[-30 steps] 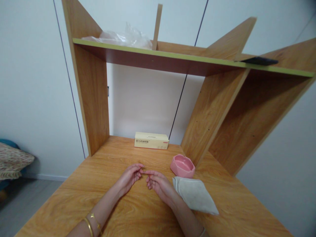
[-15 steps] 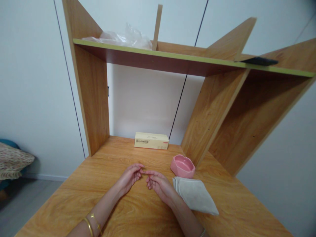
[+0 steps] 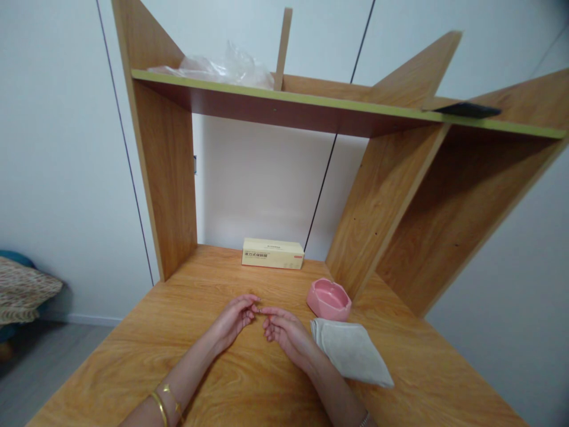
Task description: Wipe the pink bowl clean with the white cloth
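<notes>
Left hand (image 3: 233, 320) and right hand (image 3: 284, 332) rest mid-desk (image 3: 178, 308), fingers loosely curled, tips meeting, seemingly pinching nothing. The folded cloth (image 3: 351, 351) lies just beside the right wrist, within easy reach, pink bowl (image 3: 329, 298) behind it.

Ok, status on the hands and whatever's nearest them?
Resting on desk: left hand and right hand, fingertips close together, nothing seen in either grip. Beside right hand: grey cloth; pink bowl just behind it. Nothing in the way.
</notes>
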Demonstrator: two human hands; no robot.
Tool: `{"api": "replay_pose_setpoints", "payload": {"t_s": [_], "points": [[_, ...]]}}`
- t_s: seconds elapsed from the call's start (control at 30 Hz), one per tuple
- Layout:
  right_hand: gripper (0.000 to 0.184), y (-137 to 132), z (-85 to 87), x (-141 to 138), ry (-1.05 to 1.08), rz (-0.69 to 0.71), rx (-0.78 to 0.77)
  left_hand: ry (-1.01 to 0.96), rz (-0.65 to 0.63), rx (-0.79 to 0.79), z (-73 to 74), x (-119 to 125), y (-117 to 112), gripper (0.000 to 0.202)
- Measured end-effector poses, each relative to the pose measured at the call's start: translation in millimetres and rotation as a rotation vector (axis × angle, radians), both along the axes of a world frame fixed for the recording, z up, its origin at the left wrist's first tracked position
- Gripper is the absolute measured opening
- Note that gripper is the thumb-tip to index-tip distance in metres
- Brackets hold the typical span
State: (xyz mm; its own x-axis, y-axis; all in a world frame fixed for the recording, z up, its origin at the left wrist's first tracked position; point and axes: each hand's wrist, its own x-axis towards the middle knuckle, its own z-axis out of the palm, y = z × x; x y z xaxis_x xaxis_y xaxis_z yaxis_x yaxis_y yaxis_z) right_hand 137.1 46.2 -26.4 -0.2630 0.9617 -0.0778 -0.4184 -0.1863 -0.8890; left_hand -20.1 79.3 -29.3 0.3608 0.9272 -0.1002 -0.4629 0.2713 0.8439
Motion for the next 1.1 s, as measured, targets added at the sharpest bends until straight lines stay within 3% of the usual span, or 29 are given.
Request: {"api": "replay_pose_setpoints", "payload": {"t_s": [1.1], "points": [[0.024,-0.7,1.7,-1.5,-0.001,-0.019,-0.010,-0.003,0.010,0.005,6.0,1.6,-3.6,0.014]]}}
